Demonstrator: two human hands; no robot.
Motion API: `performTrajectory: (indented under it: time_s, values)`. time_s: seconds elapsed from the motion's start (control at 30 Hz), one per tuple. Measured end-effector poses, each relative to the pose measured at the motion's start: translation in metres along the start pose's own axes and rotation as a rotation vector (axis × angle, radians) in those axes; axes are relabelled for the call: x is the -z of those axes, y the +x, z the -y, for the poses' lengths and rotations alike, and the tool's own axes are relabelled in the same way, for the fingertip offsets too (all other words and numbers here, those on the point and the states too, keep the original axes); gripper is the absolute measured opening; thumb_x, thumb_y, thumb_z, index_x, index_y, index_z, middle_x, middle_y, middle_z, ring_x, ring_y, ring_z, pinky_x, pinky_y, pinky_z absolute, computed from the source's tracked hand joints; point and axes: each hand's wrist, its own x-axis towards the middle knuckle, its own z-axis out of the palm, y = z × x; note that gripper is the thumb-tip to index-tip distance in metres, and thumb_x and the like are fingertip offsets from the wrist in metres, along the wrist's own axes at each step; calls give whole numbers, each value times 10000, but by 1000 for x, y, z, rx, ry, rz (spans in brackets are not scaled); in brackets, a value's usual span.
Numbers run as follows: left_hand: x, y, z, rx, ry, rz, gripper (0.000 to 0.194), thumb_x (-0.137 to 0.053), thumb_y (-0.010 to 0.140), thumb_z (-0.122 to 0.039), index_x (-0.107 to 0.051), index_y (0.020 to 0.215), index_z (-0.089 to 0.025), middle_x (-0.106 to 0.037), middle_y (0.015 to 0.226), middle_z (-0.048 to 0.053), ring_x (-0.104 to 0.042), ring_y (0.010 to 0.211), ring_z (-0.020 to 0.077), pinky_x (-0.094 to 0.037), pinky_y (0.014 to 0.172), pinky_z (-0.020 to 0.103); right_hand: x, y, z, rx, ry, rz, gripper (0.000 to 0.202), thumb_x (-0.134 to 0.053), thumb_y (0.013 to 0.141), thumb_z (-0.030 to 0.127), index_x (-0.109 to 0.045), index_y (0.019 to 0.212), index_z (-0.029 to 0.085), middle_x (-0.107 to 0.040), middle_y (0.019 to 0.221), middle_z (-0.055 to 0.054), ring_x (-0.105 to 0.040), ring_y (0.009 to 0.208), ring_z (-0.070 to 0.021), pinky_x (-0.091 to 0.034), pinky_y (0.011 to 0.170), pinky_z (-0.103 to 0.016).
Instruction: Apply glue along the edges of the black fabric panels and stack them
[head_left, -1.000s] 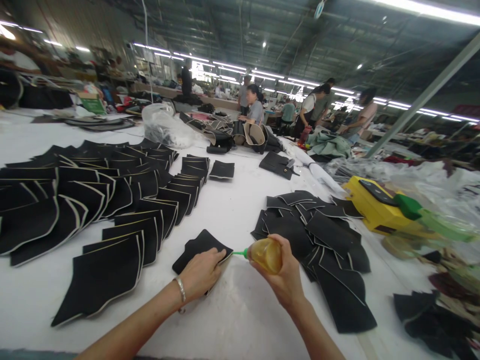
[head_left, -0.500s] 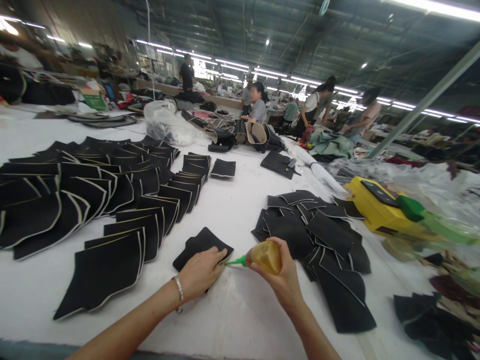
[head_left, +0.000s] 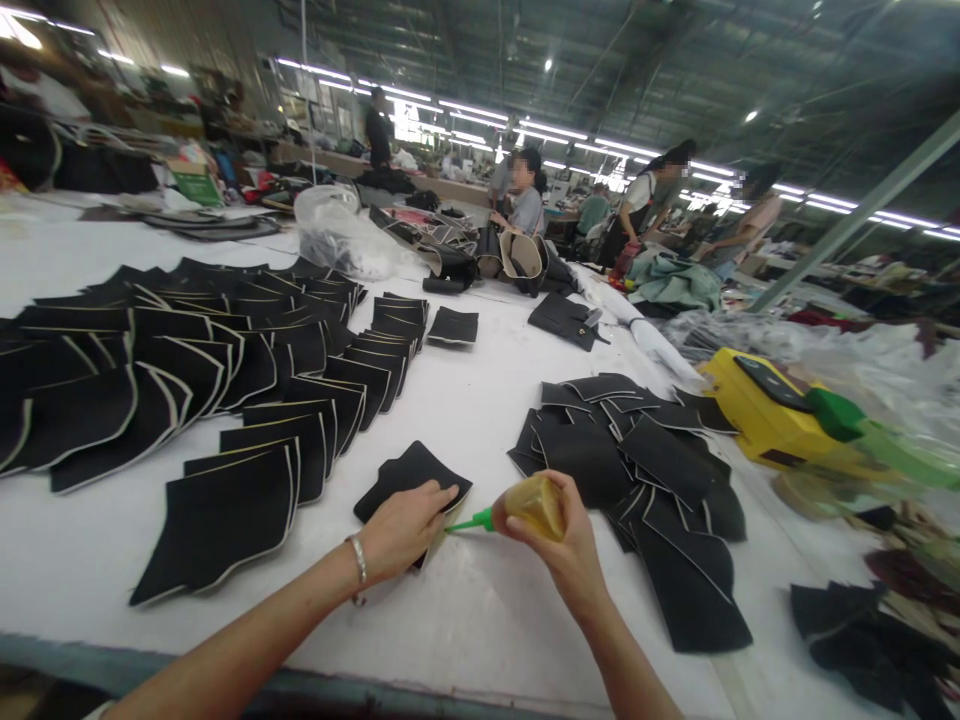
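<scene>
My left hand [head_left: 405, 528], a bracelet at its wrist, holds a black leather-like piece [head_left: 412, 468] against the white table. Its fingers lie over the piece near the right edge, and the hand hides the lower middle of it. My right hand [head_left: 568, 530] is wrapped round a squeeze bottle [head_left: 534, 508] of amber liquid, tilted on its side. The bottle's green nozzle [head_left: 474, 522] points left, its tip at the piece's right edge beside my left fingertips. To the right lies a loose heap of similar black pieces [head_left: 585, 465].
Overlapping rows of black pieces [head_left: 225, 520] with pale edges fan out on the left. A single black piece [head_left: 454, 326] and a black flap with a metal fitting [head_left: 562, 320] lie farther back. On the right stands a yellow box [head_left: 772, 410]. Several people work beyond the table [head_left: 480, 640].
The camera view has shifted slightly. The nozzle tip has moved a little down along the piece's right edge. Both hands keep their hold.
</scene>
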Motion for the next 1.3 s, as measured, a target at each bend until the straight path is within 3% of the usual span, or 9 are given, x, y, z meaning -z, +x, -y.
performTrajectory:
  time_s: [0.1, 0.27, 0.4, 0.57, 0.73, 0.9, 1.17, 1.3]
  values:
    - [-1, -1, 0, 6, -10, -4, 486, -303, 933, -223, -484, 1382, -182, -611, 1019, 68, -632, 886, 206, -445, 783, 303, -1, -2, 0, 0, -24, -31, 602, -824, 653, 444, -495, 1115, 241, -611, 927, -4, -591, 821, -227, -464, 745, -326]
    - [-1, -1, 1, 3, -29, -9, 486, -315, 929, -232, -479, 1384, -184, -608, 1013, 62, -629, 896, 204, -447, 793, 302, -5, -11, 2, -27, 23, 86, 611, -830, 643, 446, -497, 1113, 244, -598, 903, 10, -576, 804, -217, -462, 723, -308]
    - [-1, -1, 0, 12, -28, -4, 491, -307, 929, -230, -473, 1388, -170, -605, 1013, 68, -627, 878, 204, -450, 798, 312, -6, -14, 0, -18, 19, 38, 598, -826, 658, 427, -490, 1120, 250, -597, 905, 15, -572, 803, -208, -460, 727, -301]
    - [0, -1, -3, 10, -28, 0, 489, -314, 926, -223, -473, 1386, -181, -605, 1027, 71, -625, 912, 212, -454, 819, 320, -6, -17, -3, 4, 55, 113, 611, -836, 648, 411, -500, 1132, 249, -602, 926, 7, -581, 822, -213, -463, 725, -299]
    - [0, -2, -3, 15, -7, 4, 489, -310, 928, -220, -467, 1388, -178, -608, 1036, 73, -621, 909, 202, -456, 831, 312, -5, -16, -5, 14, 26, 55, 609, -828, 662, 408, -489, 1143, 255, -594, 926, 10, -577, 819, -209, -464, 741, -305]
    - [-1, -2, -2, 0, -24, 8, 480, -318, 930, -229, -474, 1382, -178, -608, 1050, 74, -619, 933, 198, -455, 841, 301, -6, -20, -8, 38, 27, 119, 626, -829, 655, 437, -493, 1151, 255, -592, 955, 0, -575, 834, -218, -464, 739, -309]
    - [-3, 1, 0, 12, -7, 0, 493, -297, 925, -211, -484, 1378, -164, -608, 1033, 79, -623, 892, 196, -455, 810, 305, 10, 10, -14, 111, -74, -122, 603, -811, 677, 442, -492, 1148, 241, -589, 1014, -29, -587, 868, -236, -467, 794, -365]
    - [-4, 1, 0, 22, -16, -10, 498, -285, 929, -222, -478, 1384, -165, -604, 1021, 75, -621, 867, 191, -455, 788, 300, 8, 5, -15, 121, -98, -110, 607, -812, 671, 438, -497, 1150, 239, -590, 1011, -30, -589, 860, -235, -476, 788, -362]
